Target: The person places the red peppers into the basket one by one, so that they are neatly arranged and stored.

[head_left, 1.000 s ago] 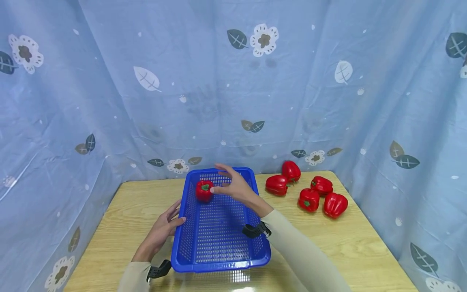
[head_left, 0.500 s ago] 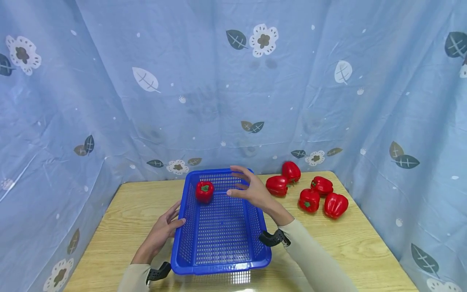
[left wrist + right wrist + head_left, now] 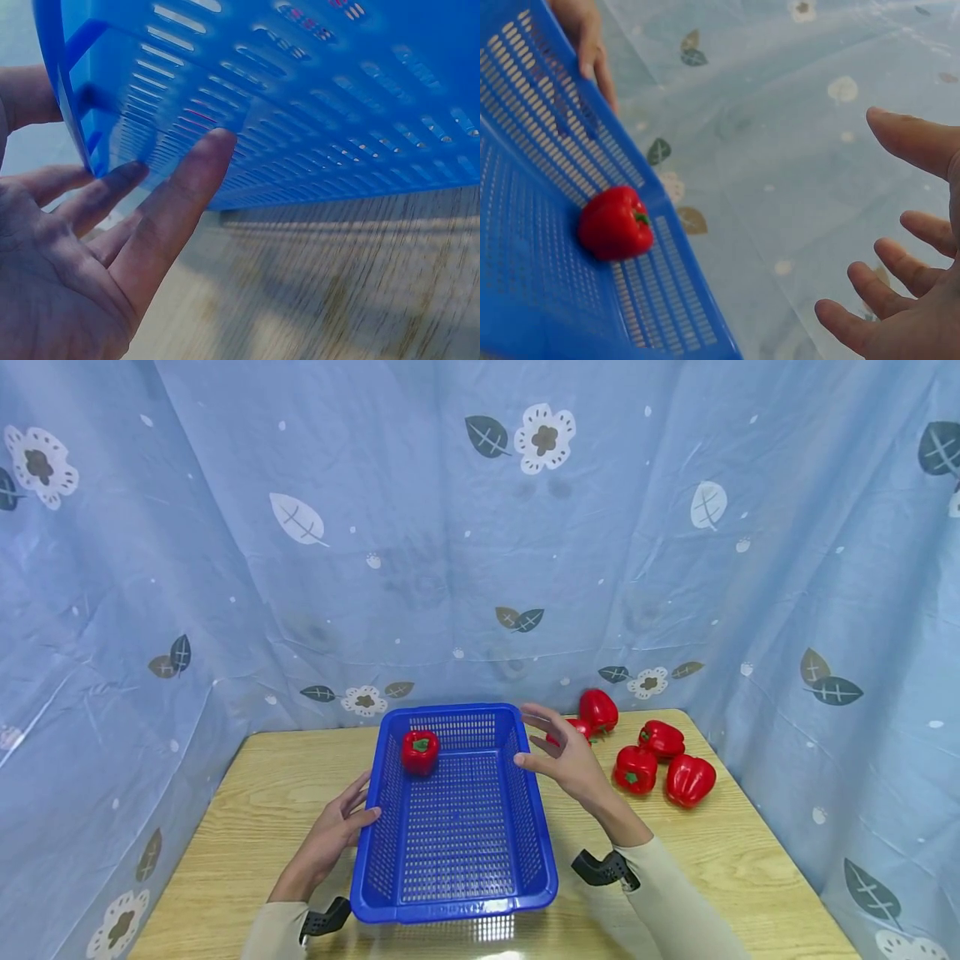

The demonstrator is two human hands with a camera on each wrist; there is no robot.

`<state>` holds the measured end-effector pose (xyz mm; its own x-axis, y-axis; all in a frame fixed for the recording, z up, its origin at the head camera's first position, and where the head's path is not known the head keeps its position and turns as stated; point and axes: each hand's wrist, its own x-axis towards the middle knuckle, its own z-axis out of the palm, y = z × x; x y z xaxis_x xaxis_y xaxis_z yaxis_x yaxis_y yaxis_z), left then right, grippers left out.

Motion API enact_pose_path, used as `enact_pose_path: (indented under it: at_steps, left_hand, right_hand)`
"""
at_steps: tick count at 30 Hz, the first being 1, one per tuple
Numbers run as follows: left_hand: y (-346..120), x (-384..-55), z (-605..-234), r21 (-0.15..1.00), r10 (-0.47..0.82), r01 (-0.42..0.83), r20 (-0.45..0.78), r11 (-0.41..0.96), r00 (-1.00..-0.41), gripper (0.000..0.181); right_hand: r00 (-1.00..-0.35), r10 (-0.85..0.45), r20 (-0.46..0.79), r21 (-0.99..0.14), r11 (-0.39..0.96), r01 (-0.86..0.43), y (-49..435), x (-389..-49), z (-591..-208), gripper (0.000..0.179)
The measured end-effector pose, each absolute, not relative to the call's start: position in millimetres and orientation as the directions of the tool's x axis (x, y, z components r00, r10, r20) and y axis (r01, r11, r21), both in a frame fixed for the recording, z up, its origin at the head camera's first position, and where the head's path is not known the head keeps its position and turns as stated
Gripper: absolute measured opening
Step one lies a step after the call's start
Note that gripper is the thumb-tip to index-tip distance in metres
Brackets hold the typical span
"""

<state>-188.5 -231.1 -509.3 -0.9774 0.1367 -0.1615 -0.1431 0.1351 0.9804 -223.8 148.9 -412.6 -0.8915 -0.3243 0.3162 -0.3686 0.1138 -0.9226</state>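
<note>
Left hand grips the left side of the blue basket: thumb over the rim, fingers spread and nearly straight against the slotted outer wall, as the left wrist view shows. Right hand holds nothing, fingers loosely bent and spread, thumb well apart; it's near the basket's right rim, and the right wrist view shows a gap between fingertips and basket. Basket sits in front of the person, long side running away from them, perforated walls and floor. One red pepper is inside, in the far left corner, green stem facing up. Five more red peppers outside, on the right part of the wooden table: back pepper by the cloth, partly hidden pepper just in front of it and behind the right hand, then a group of three farther right: side-lying pepper, front pepper with its green stem toward the camera, and rightmost pepper. Both wrists have a black band, left band and right band; pale long sleeves. Blue cloth with leaf and flower prints surrounds the back and sides.
</note>
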Motion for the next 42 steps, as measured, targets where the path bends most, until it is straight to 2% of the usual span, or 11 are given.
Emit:
enact_pose_path:
  at_steps: [19,28,37,42]
  left_hand:
    - [-231,-187,-507,0.978,0.128,-0.147,-0.167,0.146,-0.978,0.076]
    - [-230,-187,-507,0.975,0.118,-0.144,-0.165,0.171,-0.979,0.076]
    - [-230,-187,-507,0.975,0.120,-0.137,-0.159,0.174,-0.980,0.075]
    - [-231,-187,-508,0.976,0.121,-0.138,-0.160,0.169,-0.980,0.076]
  right_hand:
    - [-0.951,-0.135,0.280,-0.921,0.240,-0.305,214,-209,-434,0.069]
    - [-0.970,-0.045,0.241,-0.897,0.372,-0.240,250,-208,-438,0.068]
    - [-0.970,0.002,0.243,-0.899,0.376,-0.224,286,-205,-445,0.067]
    - [-0.965,0.071,0.252,-0.896,0.394,-0.205,306,-202,-451,0.067]
